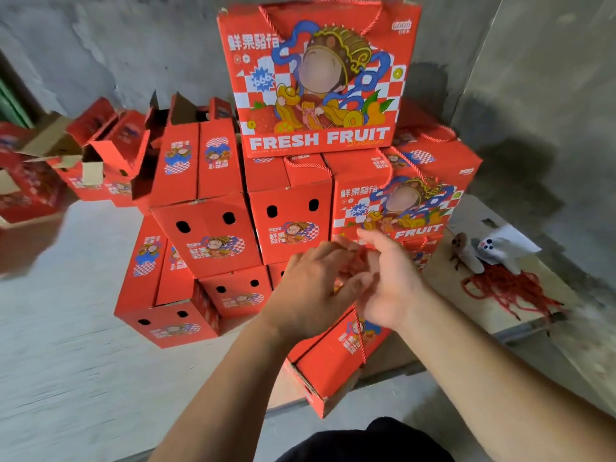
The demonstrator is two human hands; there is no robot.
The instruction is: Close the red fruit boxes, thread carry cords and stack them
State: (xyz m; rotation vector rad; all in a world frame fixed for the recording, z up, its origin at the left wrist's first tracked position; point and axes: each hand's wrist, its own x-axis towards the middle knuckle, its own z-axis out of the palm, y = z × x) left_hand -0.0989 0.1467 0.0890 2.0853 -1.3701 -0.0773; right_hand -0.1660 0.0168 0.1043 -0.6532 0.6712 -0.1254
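A red fruit box (328,365) lies tilted on the floor in front of me, and a red cord (361,341) hangs down its side. Above it my left hand (311,291) and my right hand (388,281) meet, and their fingers pinch a bunched red cord between them. Behind them rises a stack of closed red boxes (290,225), and the top box (318,78) carries a cord handle. Left of the stack stand boxes with open flaps (181,155).
A bundle of loose red cords (506,288) lies on a board at the right, beside white gloves (493,251). More open boxes (86,151) sit at the far left. Grey concrete walls close the back and right. Pale floor spreads at the left.
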